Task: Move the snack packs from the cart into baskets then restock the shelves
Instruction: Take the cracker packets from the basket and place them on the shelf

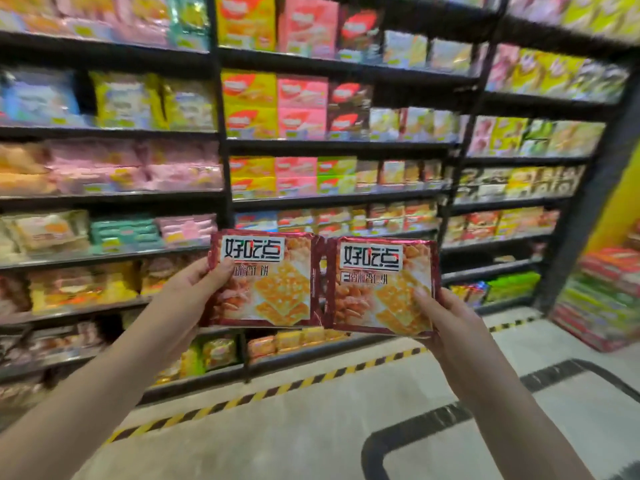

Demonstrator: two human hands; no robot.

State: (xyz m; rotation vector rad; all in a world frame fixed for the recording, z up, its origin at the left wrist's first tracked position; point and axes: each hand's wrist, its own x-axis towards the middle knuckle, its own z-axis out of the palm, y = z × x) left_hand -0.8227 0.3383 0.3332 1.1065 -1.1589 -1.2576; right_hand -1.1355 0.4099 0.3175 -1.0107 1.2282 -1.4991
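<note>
Two dark red cracker packs with white label panels are held up side by side in front of the shelves. My left hand (pixel 194 292) grips the left pack (pixel 273 289) at its left edge, thumb on the front. My right hand (pixel 446 320) grips the right pack (pixel 384 289) at its lower right corner, thumb across the front. The two packs touch at their inner edges. Black shelving (pixel 332 199) full of snack packs fills the view behind them. No cart or basket is in view.
Tall black shelves run across the left and centre, with another bay (pixel 512 202) at the right. A yellow-black hazard strip (pixel 311 379) marks the floor along the shelf base. Stacked colourful boxes (pixel 602 303) stand on the floor at the far right.
</note>
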